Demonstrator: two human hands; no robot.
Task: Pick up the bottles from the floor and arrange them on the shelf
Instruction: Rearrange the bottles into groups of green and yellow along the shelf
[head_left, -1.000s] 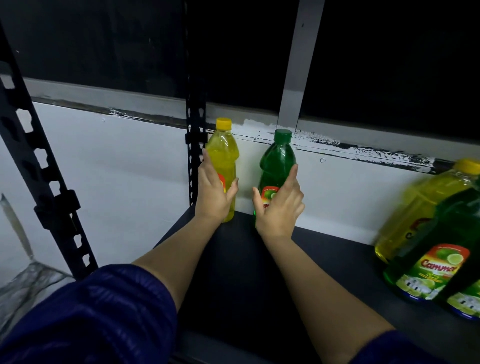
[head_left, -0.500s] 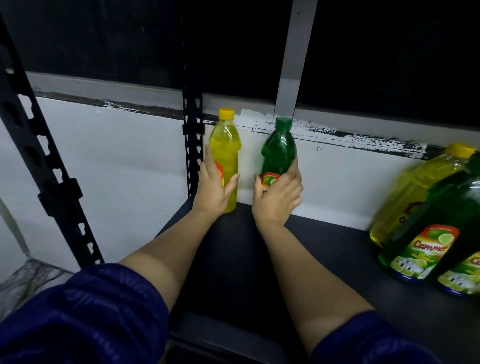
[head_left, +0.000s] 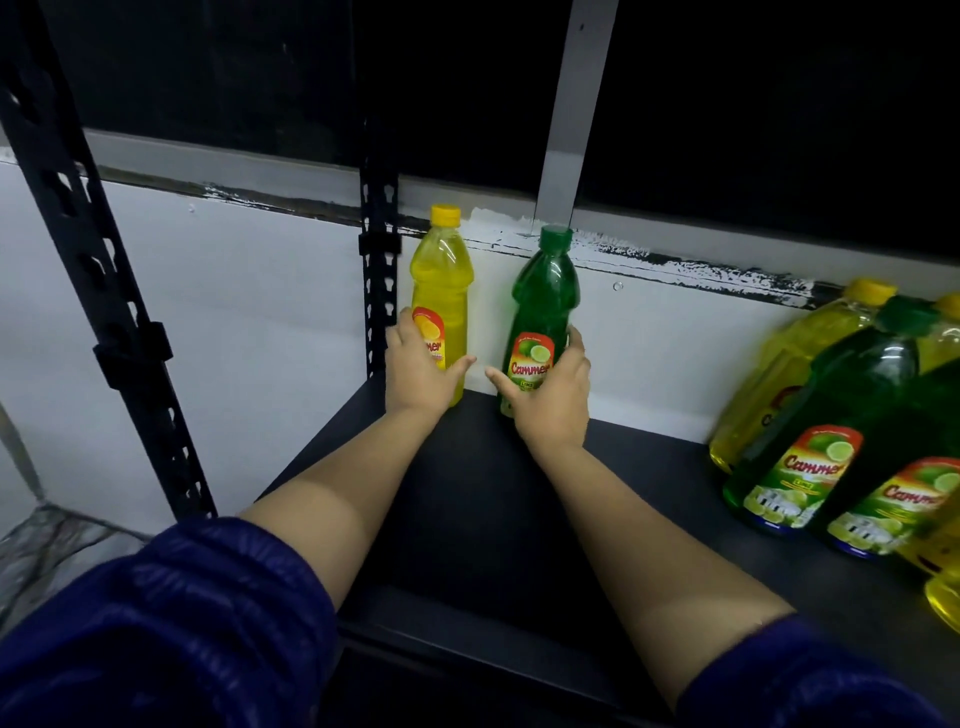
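1. Left hand (head_left: 420, 370) is wrapped round the lower body of the yellow bottle (head_left: 441, 291); fingers curl behind it, thumb on the near side.
2. Right hand (head_left: 551, 395) grips the green bottle (head_left: 545, 291) the same way, thumb (head_left: 498, 382) across its label.
3. I see both bottles upright at the back of the dark shelf (head_left: 467, 509), close to the wall, apart from each other.
4. Beyond the right hand's fingers, well apart: bigger yellow and green bottles (head_left: 810, 415), clustered.

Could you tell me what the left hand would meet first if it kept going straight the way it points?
The left hand already grips the yellow bottle; pushed on, it would likely press that bottle into the white wall behind, though depth is unclear.
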